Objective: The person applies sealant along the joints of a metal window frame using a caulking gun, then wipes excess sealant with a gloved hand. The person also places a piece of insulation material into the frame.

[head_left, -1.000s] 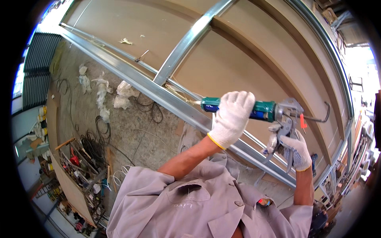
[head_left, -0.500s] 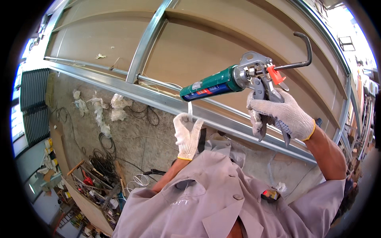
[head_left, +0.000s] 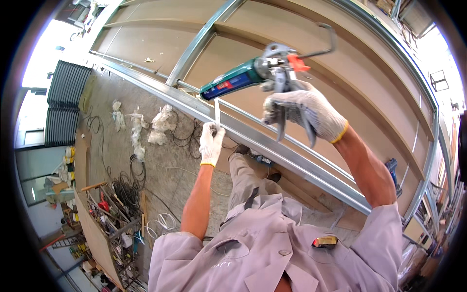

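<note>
My right hand (head_left: 311, 109), in a white knit glove with a yellow cuff, is wrapped round the grey handle and trigger of a caulking gun (head_left: 279, 65). The gun carries a green and blue sealant cartridge (head_left: 233, 80), which points left and slightly down; a bent metal rod sticks out behind. At the cartridge's front end is a slim white nozzle (head_left: 217, 111). My gloved left hand (head_left: 211, 143) pinches its lower end; whether the nozzle is joined to the cartridge I cannot tell. Both hands are above the near rail of a metal-framed panel (head_left: 258, 141).
The beige panel (head_left: 272, 92) with cross ribs stretches away in front. A blue tool (head_left: 392, 168) rests at its right side. Crumpled plastic (head_left: 160, 125) and dark cables (head_left: 127, 192) lie on the concrete floor at left. A wooden bin of tools (head_left: 104, 233) stands at lower left.
The caulking gun and both hands have shifted left and up in the picture, partly as the view turned. My left hand's fingers now close more tightly round the nozzle. The right grip is kept.
</note>
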A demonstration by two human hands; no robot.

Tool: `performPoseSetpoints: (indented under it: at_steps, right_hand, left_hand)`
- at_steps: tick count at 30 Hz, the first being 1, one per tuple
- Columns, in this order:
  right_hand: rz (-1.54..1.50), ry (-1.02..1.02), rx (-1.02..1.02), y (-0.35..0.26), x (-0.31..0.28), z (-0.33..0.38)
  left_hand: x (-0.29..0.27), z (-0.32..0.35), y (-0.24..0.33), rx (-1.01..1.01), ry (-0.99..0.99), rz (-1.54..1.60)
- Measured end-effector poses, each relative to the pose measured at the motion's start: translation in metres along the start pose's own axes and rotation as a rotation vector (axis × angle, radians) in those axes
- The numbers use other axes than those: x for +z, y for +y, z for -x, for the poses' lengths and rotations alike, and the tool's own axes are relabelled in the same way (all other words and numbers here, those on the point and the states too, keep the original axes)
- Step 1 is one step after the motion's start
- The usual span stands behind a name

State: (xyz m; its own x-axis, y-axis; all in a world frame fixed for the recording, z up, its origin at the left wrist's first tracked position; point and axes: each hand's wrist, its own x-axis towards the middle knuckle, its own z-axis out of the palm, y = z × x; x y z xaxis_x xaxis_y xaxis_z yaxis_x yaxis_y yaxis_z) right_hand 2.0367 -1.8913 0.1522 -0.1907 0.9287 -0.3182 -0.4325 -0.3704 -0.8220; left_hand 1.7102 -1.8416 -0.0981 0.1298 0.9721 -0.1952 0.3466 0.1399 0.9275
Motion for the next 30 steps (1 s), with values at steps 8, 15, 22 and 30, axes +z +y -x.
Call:
performPoseSetpoints:
  at_steps: [8, 15, 22, 30]
  right_hand:
    - [-0.202, 0.186, -0.036, -0.009, -0.036, 0.106]
    - [-0.287, 0.207, 0.136, 0.024, -0.045, 0.075]
    - [-0.227, 0.221, 0.235, 0.045, -0.04, 0.023]
    - [-0.189, 0.315, 0.343, 0.027, -0.033, 0.013]
  left_hand:
    - [-0.007, -0.017, -0.011, 0.026, 0.501, 0.361]
    - [-0.036, -0.053, -0.008, 0.046, 0.399, 0.283]
    - [-0.05, -0.06, -0.018, -0.008, 0.259, 0.257]
    - [-0.051, -0.052, -0.005, -0.062, 0.201, 0.309]
